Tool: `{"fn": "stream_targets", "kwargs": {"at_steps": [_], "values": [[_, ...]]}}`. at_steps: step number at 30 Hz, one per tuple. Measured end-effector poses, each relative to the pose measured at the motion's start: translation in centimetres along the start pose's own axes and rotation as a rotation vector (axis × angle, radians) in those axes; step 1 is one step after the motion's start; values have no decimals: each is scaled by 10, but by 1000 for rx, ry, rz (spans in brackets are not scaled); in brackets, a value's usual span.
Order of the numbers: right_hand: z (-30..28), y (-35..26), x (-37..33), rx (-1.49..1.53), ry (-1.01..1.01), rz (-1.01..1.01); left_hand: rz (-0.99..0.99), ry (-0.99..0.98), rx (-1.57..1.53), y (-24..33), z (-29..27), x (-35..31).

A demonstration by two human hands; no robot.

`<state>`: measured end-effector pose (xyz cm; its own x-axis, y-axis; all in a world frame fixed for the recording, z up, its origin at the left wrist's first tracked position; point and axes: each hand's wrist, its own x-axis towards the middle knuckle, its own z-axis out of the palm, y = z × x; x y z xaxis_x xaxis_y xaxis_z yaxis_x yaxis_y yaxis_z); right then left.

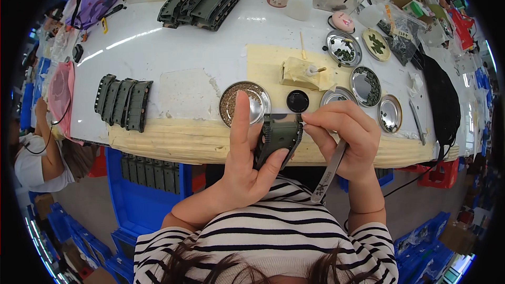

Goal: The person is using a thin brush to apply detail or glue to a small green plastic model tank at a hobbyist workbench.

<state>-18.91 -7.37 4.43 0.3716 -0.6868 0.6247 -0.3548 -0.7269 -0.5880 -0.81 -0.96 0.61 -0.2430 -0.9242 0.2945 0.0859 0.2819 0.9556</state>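
My left hand (236, 176) grips a dark green toy tank hull (284, 135) with toothed tracks, its index finger raised straight up. At the hull's upper right edge, the thumb and fingertips of my right hand (350, 139) pinch together; any tiny part between them is too small to make out. Metal tweezers (330, 174) are tucked in that same hand, slanting down toward my striped shirt. Just beyond the hull stand a metal dish of small brown bits (230, 104) and a black round lid (298, 101).
More green hulls lie in rows at left (123, 102) and far back (202, 4). A tape-wrapped block (302, 73) holds a stick. Dishes of green parts (365, 87) and another pair of tweezers (418, 121) lie right. A blue crate (134, 205) sits below the padded table edge (173, 144).
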Motion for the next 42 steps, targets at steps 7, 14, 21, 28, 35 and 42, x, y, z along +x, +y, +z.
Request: {"fn": "stream_targets", "kwargs": {"at_steps": [7,14,21,28,35,42], "values": [[-3,-1,3,-14,-58,-5,31,-48,118,0,-4,1],[-6,-1,4,-108,-131,-65,47,-34,129,-2,-4,1],[-2,-2,2,-41,-44,-54,-3,90,-161,-4,-1,2],[-62,17,-24,3,276,400,-74,151,-203,1,-1,6],[-133,62,-55,-364,-71,720,-226,70,-368,3,-1,5],[-140,76,-47,-330,-270,842,-267,73,-391,4,1,4]]}}
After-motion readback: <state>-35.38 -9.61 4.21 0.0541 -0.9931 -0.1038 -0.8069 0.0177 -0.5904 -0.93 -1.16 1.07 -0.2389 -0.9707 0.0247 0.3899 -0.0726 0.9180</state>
